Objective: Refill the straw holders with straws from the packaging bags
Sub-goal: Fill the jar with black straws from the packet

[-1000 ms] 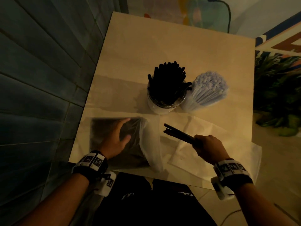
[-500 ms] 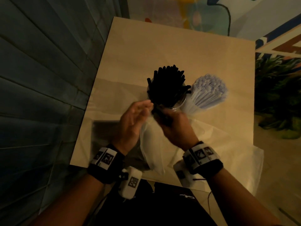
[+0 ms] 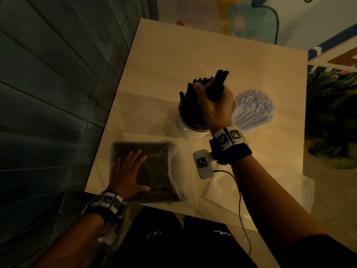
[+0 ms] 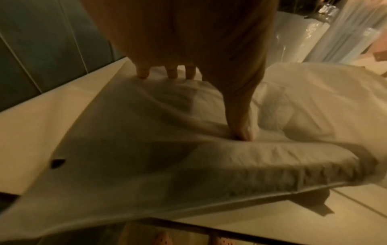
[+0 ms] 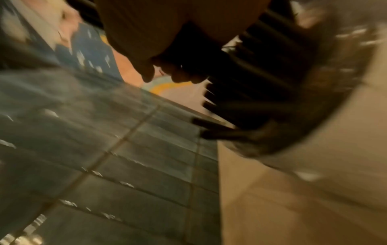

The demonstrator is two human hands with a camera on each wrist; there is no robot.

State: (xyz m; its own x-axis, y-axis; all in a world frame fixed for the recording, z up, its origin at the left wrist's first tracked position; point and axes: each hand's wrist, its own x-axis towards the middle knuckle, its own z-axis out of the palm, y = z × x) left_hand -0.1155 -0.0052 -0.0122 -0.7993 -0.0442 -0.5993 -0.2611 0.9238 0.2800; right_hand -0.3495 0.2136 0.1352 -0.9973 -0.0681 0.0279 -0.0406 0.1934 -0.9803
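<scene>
A round holder (image 3: 188, 123) full of black straws (image 3: 190, 97) stands mid-table. My right hand (image 3: 213, 97) grips a small bunch of black straws (image 3: 219, 82) over it, their tops sticking up past my fingers. In the right wrist view the hand (image 5: 167, 69) is curled round dark straws (image 5: 240, 79) beside the holder's rim (image 5: 303, 132). A clear packaging bag (image 3: 154, 171) of black straws lies at the table's near left; my left hand (image 3: 131, 171) rests flat on it with fingers spread. In the left wrist view its fingers (image 4: 240, 129) press the bag's plastic (image 4: 146, 149).
A bundle of white wrapped straws (image 3: 251, 111) stands right of the holder. Flat empty plastic bags (image 3: 251, 190) lie at the table's near right. A tiled wall (image 3: 48, 93) runs along the left; a plant (image 3: 332, 113) is beyond the table's right edge.
My right hand has carried the black straws from the near edge up to the holder. My left hand rose to meet them, then went back down flat on the bag.
</scene>
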